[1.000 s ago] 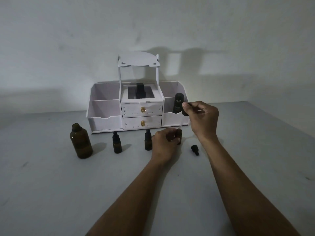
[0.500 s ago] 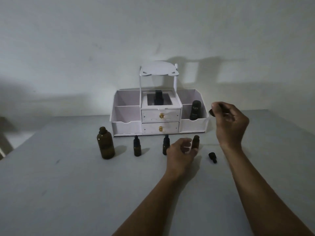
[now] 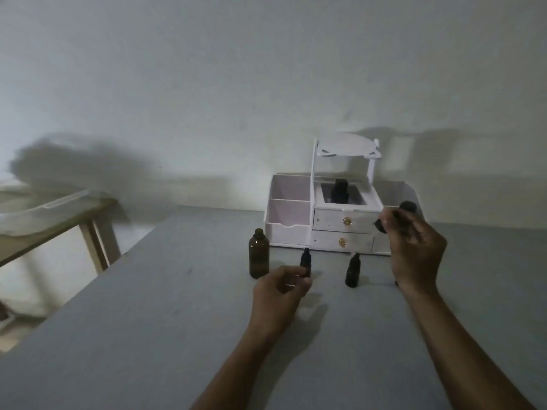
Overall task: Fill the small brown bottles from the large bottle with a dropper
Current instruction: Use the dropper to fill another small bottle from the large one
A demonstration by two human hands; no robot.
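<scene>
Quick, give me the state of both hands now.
Left hand: fingers loosely curled, holding nothing visible.
Right hand: pinching the dropper by its dark bulb.

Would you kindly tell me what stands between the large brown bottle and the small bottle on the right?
In the head view, another small capped bottle stands there, its base partly hidden by the left hand.

Table (image 3: 177, 321): large bottle (image 3: 259, 257), organizer (image 3: 288, 214) (seemingly two small bottles (image 3: 352, 272))
</scene>
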